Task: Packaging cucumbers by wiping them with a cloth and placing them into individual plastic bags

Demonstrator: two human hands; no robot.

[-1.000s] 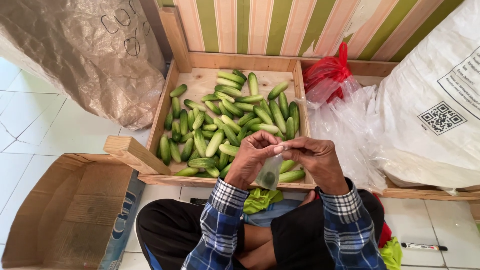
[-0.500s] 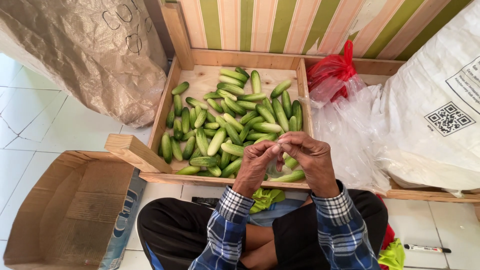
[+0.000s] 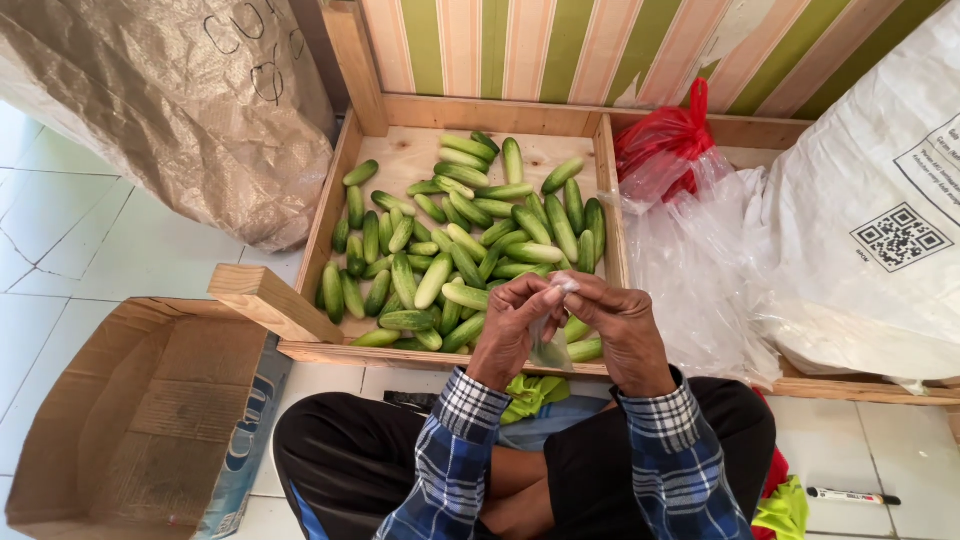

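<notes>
Clear plastic bag point(image 3: 549, 335) pinched at its mouth between your left hand point(image 3: 512, 330) and right hand point(image 3: 622, 330); rub fingertips apart to open it, cucumbers point(image 3: 455, 250) lying just beyond.

A white tiled floor point(image 3: 90, 250) carries a shallow wooden crate point(image 3: 330, 215) of green cucumbers point(image 3: 460, 250), an open cardboard box point(image 3: 130, 420), a crumpled brown sack point(image 3: 180, 110) and a large white sack point(image 3: 880, 220); a marker pen point(image 3: 852, 495) lies on the tiles at right.
</notes>
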